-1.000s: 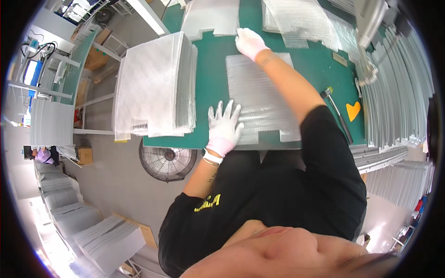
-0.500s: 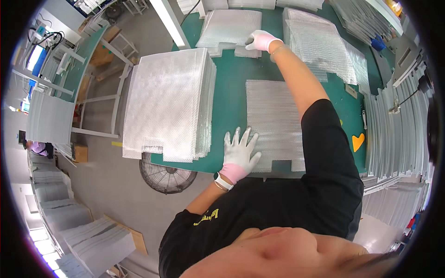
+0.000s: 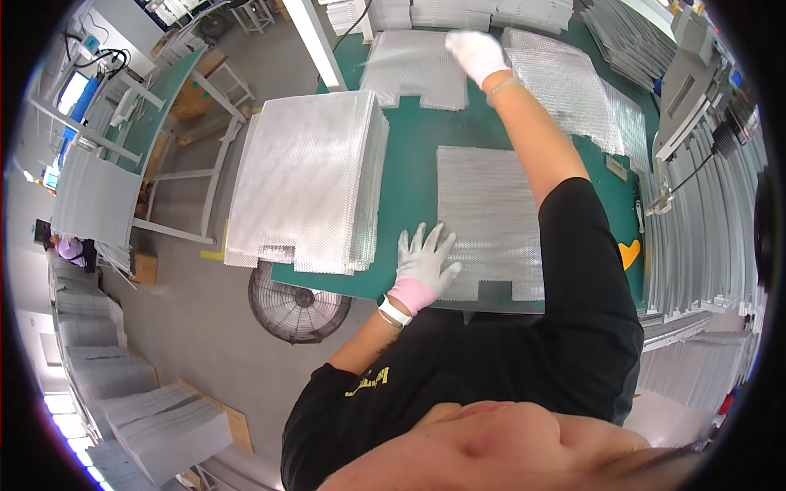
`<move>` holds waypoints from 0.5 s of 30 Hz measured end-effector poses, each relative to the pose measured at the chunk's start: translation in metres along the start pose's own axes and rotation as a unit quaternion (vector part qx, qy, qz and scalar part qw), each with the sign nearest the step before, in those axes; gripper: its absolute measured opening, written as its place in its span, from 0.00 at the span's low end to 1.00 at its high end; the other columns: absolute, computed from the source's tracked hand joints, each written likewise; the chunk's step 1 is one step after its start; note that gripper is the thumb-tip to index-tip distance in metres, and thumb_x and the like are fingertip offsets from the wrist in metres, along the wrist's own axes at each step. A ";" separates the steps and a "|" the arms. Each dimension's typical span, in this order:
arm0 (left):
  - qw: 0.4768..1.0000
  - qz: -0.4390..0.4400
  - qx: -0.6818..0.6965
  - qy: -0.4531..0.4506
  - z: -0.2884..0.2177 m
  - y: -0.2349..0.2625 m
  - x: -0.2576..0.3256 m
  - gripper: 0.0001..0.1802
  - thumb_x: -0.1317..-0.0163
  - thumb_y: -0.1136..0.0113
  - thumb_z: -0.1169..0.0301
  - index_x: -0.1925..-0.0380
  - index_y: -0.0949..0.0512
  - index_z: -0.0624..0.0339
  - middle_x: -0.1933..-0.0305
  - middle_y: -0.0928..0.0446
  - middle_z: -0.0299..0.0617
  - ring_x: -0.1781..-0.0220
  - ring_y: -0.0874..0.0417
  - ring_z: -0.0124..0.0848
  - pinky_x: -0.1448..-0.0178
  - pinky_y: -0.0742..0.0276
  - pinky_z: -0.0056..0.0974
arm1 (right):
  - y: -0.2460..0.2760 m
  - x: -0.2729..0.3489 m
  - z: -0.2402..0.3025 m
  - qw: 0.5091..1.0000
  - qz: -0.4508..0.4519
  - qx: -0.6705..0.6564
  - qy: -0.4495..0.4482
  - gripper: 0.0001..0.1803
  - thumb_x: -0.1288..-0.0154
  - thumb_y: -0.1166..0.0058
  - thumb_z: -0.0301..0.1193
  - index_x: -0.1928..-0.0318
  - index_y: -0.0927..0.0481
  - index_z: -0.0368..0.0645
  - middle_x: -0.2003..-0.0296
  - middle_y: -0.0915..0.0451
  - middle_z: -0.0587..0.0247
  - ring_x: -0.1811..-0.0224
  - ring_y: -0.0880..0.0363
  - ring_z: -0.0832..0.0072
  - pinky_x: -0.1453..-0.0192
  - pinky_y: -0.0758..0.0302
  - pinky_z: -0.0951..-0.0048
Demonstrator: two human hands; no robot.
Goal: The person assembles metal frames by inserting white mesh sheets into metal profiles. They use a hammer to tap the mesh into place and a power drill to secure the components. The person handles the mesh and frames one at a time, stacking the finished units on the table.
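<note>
A translucent, silvery textured sheet (image 3: 491,217) with a notch in its near edge lies on the green table (image 3: 409,155) in front of me. My left hand (image 3: 423,266), in a white glove with a pink cuff, rests with fingers spread over the sheet's left edge. At the far side my right hand (image 3: 476,56), gloved alike, is stretched out beside the right edge of another notched sheet (image 3: 413,69). Its fingers are smeared by motion, and I cannot make out whether they hold anything. A thick stack of similar sheets (image 3: 303,180) stands to the left.
More sheets (image 3: 561,86) overlap at the far right, with many panels (image 3: 696,237) upright along the right side. An orange heart-shaped piece (image 3: 629,254) and a small grey block (image 3: 616,168) lie on the table. A floor fan (image 3: 303,303) stands below the left stack. A white post (image 3: 311,41) rises at the far edge.
My right hand has moved farther away and slightly right. The far sheet now shows its notched near edge whole, where small pieces stuck out before. My left hand stays in place; the view has shifted slightly.
</note>
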State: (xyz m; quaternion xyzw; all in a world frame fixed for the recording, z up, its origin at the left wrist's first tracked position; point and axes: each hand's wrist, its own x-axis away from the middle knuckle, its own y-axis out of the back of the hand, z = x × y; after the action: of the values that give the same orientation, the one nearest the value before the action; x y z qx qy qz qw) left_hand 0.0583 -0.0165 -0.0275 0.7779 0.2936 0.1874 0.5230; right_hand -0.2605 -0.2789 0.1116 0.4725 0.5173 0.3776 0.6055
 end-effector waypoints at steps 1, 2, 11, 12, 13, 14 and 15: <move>1.000 0.001 0.002 0.003 -0.002 0.001 0.000 0.34 0.33 0.48 0.47 0.30 0.31 0.48 0.23 0.42 0.51 0.21 0.47 0.58 0.20 0.62 0.66 | 0.008 0.003 -0.010 0.992 -0.122 -0.002 0.023 0.19 0.26 0.60 0.39 0.53 0.15 0.48 0.48 0.17 0.52 0.48 0.17 0.54 0.47 0.20 0.55; 1.000 0.000 0.004 0.008 -0.004 0.004 -0.001 0.34 0.33 0.47 0.46 0.31 0.29 0.49 0.24 0.41 0.51 0.21 0.46 0.58 0.20 0.61 0.65 | 0.018 0.008 -0.015 0.964 -0.250 -0.077 0.045 0.16 0.27 0.56 0.37 0.53 0.15 0.46 0.47 0.17 0.52 0.48 0.17 0.55 0.47 0.19 0.57; 0.997 -0.075 -0.027 0.010 -0.013 0.026 -0.024 0.31 0.38 0.41 0.48 0.39 0.23 0.49 0.30 0.35 0.53 0.22 0.48 0.58 0.21 0.61 0.67 | 0.091 0.134 -0.027 0.806 -0.529 -0.248 0.096 0.17 0.35 0.39 0.28 0.47 0.17 0.39 0.47 0.17 0.50 0.44 0.18 0.58 0.39 0.22 0.65; 0.990 -0.141 -0.015 -0.004 -0.014 0.030 -0.026 0.30 0.38 0.41 0.49 0.39 0.23 0.50 0.30 0.35 0.54 0.22 0.47 0.58 0.21 0.60 0.66 | 0.092 0.156 -0.028 0.793 -0.545 -0.252 0.105 0.15 0.35 0.40 0.26 0.48 0.17 0.39 0.46 0.17 0.50 0.46 0.17 0.57 0.42 0.21 0.64; 0.978 -0.208 -0.004 -0.015 -0.014 0.033 -0.027 0.30 0.38 0.40 0.49 0.39 0.23 0.50 0.30 0.35 0.54 0.23 0.46 0.59 0.21 0.58 0.65 | 0.092 0.180 -0.027 0.779 -0.560 -0.257 0.115 0.14 0.35 0.42 0.25 0.50 0.17 0.39 0.45 0.17 0.51 0.48 0.16 0.56 0.44 0.19 0.64; 0.957 -0.266 0.110 -0.030 -0.007 0.038 -0.026 0.31 0.38 0.41 0.50 0.39 0.24 0.57 0.28 0.37 0.56 0.24 0.43 0.60 0.21 0.52 0.63 | 0.097 0.208 -0.024 0.789 -0.567 -0.193 0.140 0.17 0.40 0.39 0.21 0.49 0.18 0.37 0.45 0.17 0.49 0.47 0.16 0.56 0.43 0.20 0.64; 0.918 -0.262 0.292 -0.063 0.007 0.036 -0.026 0.39 0.34 0.46 0.44 0.34 0.31 0.64 0.25 0.40 0.58 0.25 0.41 0.60 0.22 0.46 0.59 | 0.104 0.240 -0.023 0.795 -0.571 -0.124 0.162 0.21 0.44 0.36 0.17 0.48 0.19 0.35 0.45 0.18 0.47 0.47 0.16 0.57 0.41 0.20 0.64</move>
State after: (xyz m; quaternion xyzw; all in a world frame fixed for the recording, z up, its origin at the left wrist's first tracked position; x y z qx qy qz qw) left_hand 0.0518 -0.0485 0.0039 0.8013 0.4951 -0.1001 0.3207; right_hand -0.2363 -0.0196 0.1462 -0.0560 0.7328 0.0948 0.6714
